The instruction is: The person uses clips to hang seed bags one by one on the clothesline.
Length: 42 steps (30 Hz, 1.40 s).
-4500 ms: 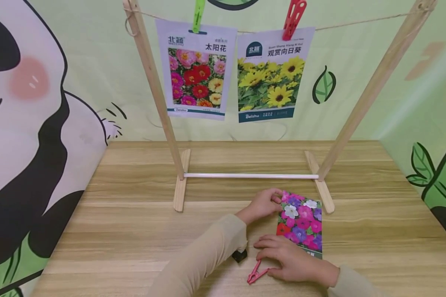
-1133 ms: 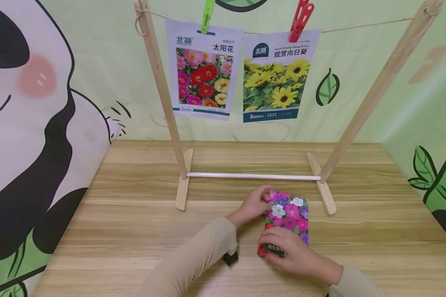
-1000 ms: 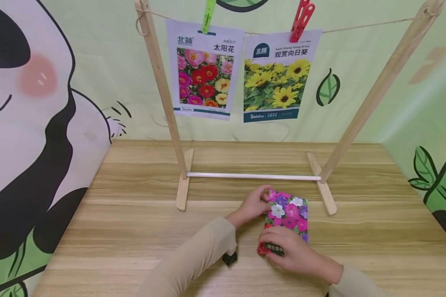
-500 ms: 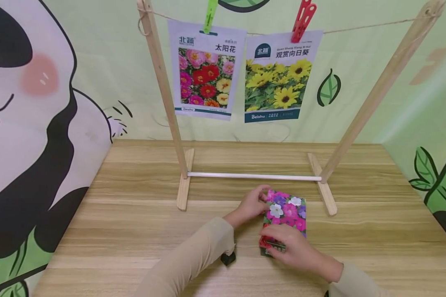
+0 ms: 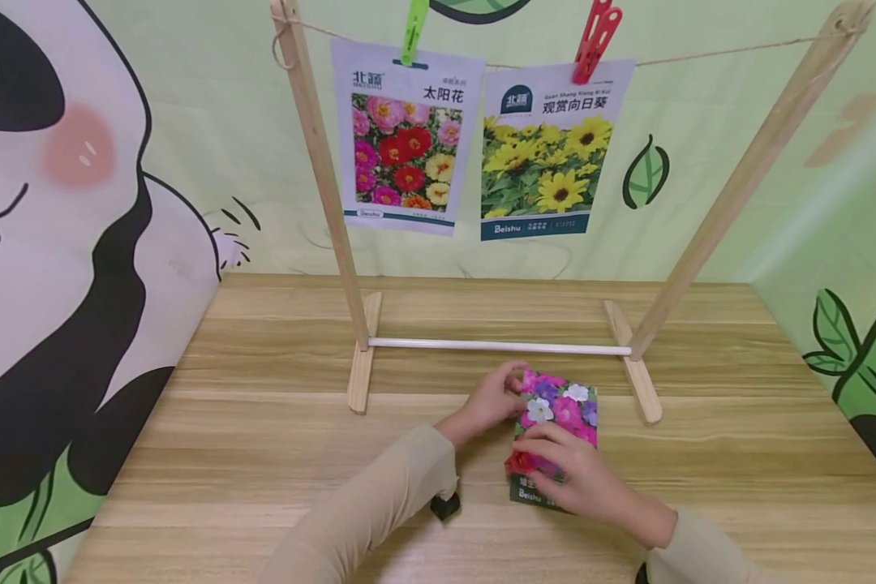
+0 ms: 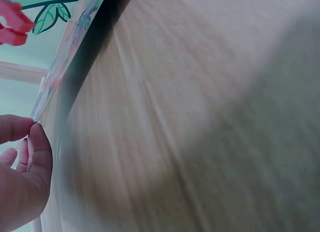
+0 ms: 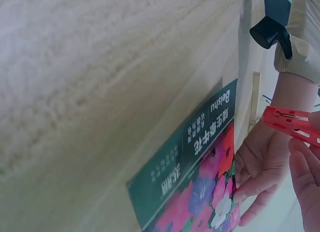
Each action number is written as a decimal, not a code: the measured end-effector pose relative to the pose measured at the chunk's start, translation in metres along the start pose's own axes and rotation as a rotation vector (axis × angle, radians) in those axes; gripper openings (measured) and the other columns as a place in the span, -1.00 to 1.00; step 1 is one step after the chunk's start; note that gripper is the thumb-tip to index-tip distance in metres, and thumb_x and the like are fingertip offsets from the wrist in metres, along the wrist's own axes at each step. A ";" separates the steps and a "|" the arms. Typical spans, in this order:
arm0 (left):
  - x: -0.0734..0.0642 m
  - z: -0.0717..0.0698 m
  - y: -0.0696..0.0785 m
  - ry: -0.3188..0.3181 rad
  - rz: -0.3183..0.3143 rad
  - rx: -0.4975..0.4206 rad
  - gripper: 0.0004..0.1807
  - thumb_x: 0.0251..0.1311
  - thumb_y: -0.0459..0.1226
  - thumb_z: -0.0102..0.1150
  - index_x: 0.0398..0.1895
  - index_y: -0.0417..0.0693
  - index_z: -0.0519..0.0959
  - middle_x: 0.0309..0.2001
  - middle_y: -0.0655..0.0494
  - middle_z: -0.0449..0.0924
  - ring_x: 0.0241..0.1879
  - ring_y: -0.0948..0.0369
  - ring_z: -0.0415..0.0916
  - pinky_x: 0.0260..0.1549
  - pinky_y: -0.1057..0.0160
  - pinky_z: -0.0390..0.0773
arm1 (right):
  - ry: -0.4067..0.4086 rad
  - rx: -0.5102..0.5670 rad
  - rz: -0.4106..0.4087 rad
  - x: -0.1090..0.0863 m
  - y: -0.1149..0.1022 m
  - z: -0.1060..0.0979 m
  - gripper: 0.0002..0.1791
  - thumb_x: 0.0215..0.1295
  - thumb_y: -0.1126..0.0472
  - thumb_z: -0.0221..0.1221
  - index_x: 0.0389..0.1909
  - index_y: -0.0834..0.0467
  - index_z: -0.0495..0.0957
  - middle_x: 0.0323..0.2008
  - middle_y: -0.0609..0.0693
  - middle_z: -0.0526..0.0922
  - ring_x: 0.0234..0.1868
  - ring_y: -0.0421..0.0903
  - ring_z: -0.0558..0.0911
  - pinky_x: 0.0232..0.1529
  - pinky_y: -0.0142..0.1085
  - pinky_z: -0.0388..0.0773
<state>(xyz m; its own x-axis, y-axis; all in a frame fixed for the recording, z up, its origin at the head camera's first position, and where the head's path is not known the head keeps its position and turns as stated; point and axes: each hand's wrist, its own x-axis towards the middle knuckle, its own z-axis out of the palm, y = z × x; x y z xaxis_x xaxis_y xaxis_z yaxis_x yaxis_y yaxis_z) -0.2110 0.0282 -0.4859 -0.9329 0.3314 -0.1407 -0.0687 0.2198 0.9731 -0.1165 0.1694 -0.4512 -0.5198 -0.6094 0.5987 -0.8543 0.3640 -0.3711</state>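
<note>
A seed packet printed with pink, purple and white flowers lies in front of the rack, its dark green end toward me. My left hand pinches its far left edge; the left wrist view shows thumb and fingertip meeting on the packet, which is lifted off the table there. My right hand holds a red clothespin above the packet's near left part. In the right wrist view the clothespin sits between thumb and fingers, apart from the packet.
Behind the hands stands a wooden rack with a white crossbar. From its string hang two seed packets, under a green clothespin and a red clothespin. Panda-printed walls enclose the wooden table.
The red clothespin lay on the table; my right hand has picked it up and brought it over the packet. The packet has shifted left with my left hand.
</note>
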 end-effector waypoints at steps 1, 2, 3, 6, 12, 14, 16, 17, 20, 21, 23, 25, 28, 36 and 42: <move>0.000 -0.001 0.000 -0.002 -0.001 -0.009 -0.34 -0.16 -0.63 0.09 0.14 -0.16 0.33 -0.42 0.05 0.36 -0.60 0.29 0.34 -0.62 0.48 0.45 | 0.005 -0.006 0.006 0.001 0.000 -0.001 -0.52 -0.29 0.46 0.29 -0.18 0.21 0.55 -0.21 0.03 0.55 -0.22 -0.12 0.54 -0.10 -0.63 0.43; 0.000 -0.001 0.001 -0.003 0.001 -0.015 -0.34 -0.16 -0.63 0.09 0.14 -0.17 0.33 -0.42 0.06 0.36 -0.60 0.29 0.34 -0.62 0.48 0.45 | 0.008 -0.009 0.012 0.001 0.000 -0.002 -0.52 -0.29 0.46 0.29 -0.18 0.22 0.55 -0.20 0.03 0.55 -0.22 -0.12 0.55 -0.10 -0.64 0.42; 0.000 -0.002 0.001 -0.003 0.002 -0.020 -0.34 -0.16 -0.63 0.09 0.14 -0.18 0.33 -0.42 0.06 0.35 -0.60 0.29 0.34 -0.62 0.48 0.45 | 0.009 -0.011 0.020 0.001 0.000 -0.002 -0.52 -0.29 0.46 0.28 -0.18 0.22 0.56 -0.20 0.03 0.55 -0.22 -0.12 0.55 -0.11 -0.64 0.42; 0.000 -0.004 0.000 -0.001 0.003 -0.015 -0.33 -0.16 -0.62 0.10 0.15 -0.17 0.32 -0.42 0.06 0.37 -0.60 0.30 0.34 -0.62 0.48 0.46 | 0.005 0.000 0.040 0.003 -0.001 -0.005 -0.54 -0.27 0.46 0.28 -0.18 0.25 0.55 -0.19 0.04 0.54 -0.22 -0.12 0.56 -0.09 -0.65 0.41; 0.001 -0.007 -0.002 0.009 0.007 0.002 -0.33 -0.15 -0.59 0.12 0.15 -0.11 0.33 -0.35 -0.03 0.44 -0.57 0.29 0.37 -0.59 0.45 0.49 | -0.001 0.000 0.054 0.008 -0.001 -0.008 -0.57 -0.24 0.44 0.29 -0.19 0.27 0.56 -0.20 0.06 0.56 -0.22 -0.10 0.57 -0.07 -0.66 0.40; 0.000 -0.008 -0.001 0.013 0.017 -0.002 -0.33 -0.15 -0.60 0.12 0.15 -0.12 0.33 -0.34 -0.07 0.44 -0.57 0.28 0.37 -0.58 0.44 0.49 | 0.004 -0.004 0.053 0.009 -0.001 -0.009 -0.57 -0.24 0.44 0.29 -0.20 0.27 0.56 -0.20 0.07 0.57 -0.21 -0.08 0.57 -0.07 -0.66 0.40; -0.001 -0.009 0.000 0.015 0.022 -0.008 -0.33 -0.16 -0.61 0.11 0.15 -0.13 0.34 -0.33 -0.10 0.44 -0.57 0.27 0.36 -0.59 0.43 0.49 | 0.013 -0.004 0.043 0.010 0.000 -0.010 -0.57 -0.25 0.45 0.29 -0.20 0.27 0.56 -0.20 0.08 0.57 -0.21 -0.08 0.57 -0.08 -0.65 0.41; -0.002 -0.010 0.001 0.017 0.027 -0.008 -0.33 -0.16 -0.61 0.11 0.15 -0.13 0.34 -0.33 -0.10 0.44 -0.57 0.28 0.36 -0.59 0.42 0.49 | 0.019 -0.008 0.036 0.011 0.000 -0.010 -0.57 -0.25 0.46 0.29 -0.20 0.27 0.56 -0.20 0.09 0.58 -0.22 -0.08 0.58 -0.09 -0.64 0.42; -0.008 -0.013 0.009 0.013 0.027 -0.021 -0.33 -0.15 -0.63 0.08 0.16 -0.17 0.33 -0.32 -0.15 0.43 -0.58 0.28 0.34 -0.58 0.37 0.50 | 0.028 -0.016 0.024 0.012 0.001 -0.011 -0.55 -0.27 0.47 0.30 -0.20 0.26 0.56 -0.21 0.09 0.58 -0.24 -0.09 0.58 -0.11 -0.63 0.44; -0.011 -0.014 0.012 0.012 0.028 -0.021 -0.33 -0.15 -0.64 0.07 0.16 -0.19 0.32 -0.31 -0.18 0.43 -0.58 0.27 0.34 -0.57 0.36 0.51 | 0.027 -0.022 0.026 0.012 0.002 -0.012 -0.55 -0.27 0.46 0.31 -0.19 0.25 0.57 -0.21 0.08 0.58 -0.24 -0.09 0.58 -0.10 -0.64 0.43; -0.016 -0.017 0.019 0.010 0.033 -0.028 -0.35 -0.14 -0.65 0.05 0.15 -0.22 0.32 -0.28 -0.26 0.42 -0.58 0.26 0.33 -0.54 0.31 0.53 | 0.021 -0.029 0.034 0.013 0.002 -0.013 -0.54 -0.28 0.45 0.31 -0.19 0.24 0.57 -0.21 0.06 0.57 -0.24 -0.10 0.58 -0.10 -0.66 0.42; -0.021 -0.018 0.026 0.006 0.034 -0.025 -0.36 -0.13 -0.66 0.04 0.15 -0.24 0.32 -0.23 -0.34 0.41 -0.56 0.26 0.33 -0.51 0.29 0.53 | 0.017 -0.036 0.036 0.014 0.002 -0.015 -0.54 -0.28 0.45 0.32 -0.19 0.23 0.57 -0.20 0.05 0.57 -0.22 -0.09 0.57 -0.07 -0.66 0.40; -0.024 -0.020 0.028 0.007 0.045 -0.016 -0.37 -0.12 -0.65 0.03 0.15 -0.23 0.32 -0.19 -0.38 0.40 -0.55 0.27 0.33 -0.52 0.33 0.53 | 0.024 -0.035 0.020 0.017 0.003 -0.017 -0.54 -0.28 0.47 0.32 -0.20 0.25 0.57 -0.21 0.05 0.57 -0.20 -0.07 0.56 -0.06 -0.65 0.40; -0.011 -0.021 0.007 0.028 0.050 0.002 -0.33 -0.13 -0.62 0.09 0.16 -0.12 0.33 -0.28 -0.12 0.43 -0.54 0.28 0.36 -0.60 0.44 0.48 | 0.054 -0.033 -0.033 0.024 0.005 -0.022 -0.73 -0.07 0.37 0.28 -0.26 0.32 0.58 -0.23 0.07 0.55 -0.26 -0.10 0.54 -0.18 -0.60 0.47; -0.011 -0.022 0.006 0.035 0.062 0.021 -0.35 -0.11 -0.60 0.09 0.16 -0.12 0.33 -0.27 -0.15 0.44 -0.51 0.27 0.37 -0.56 0.39 0.52 | 0.040 -0.066 0.000 0.027 0.003 -0.027 -0.52 0.26 -0.02 -0.10 -0.26 0.30 0.59 -0.23 0.06 0.54 -0.26 -0.12 0.55 -0.15 -0.64 0.44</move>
<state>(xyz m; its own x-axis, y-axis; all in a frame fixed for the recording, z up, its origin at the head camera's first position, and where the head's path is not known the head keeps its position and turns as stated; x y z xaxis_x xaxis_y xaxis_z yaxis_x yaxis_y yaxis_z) -0.2091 0.0060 -0.4742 -0.9470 0.3127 -0.0738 -0.0036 0.2192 0.9757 -0.1333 0.1727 -0.4173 -0.5186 -0.5815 0.6268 -0.8522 0.4106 -0.3243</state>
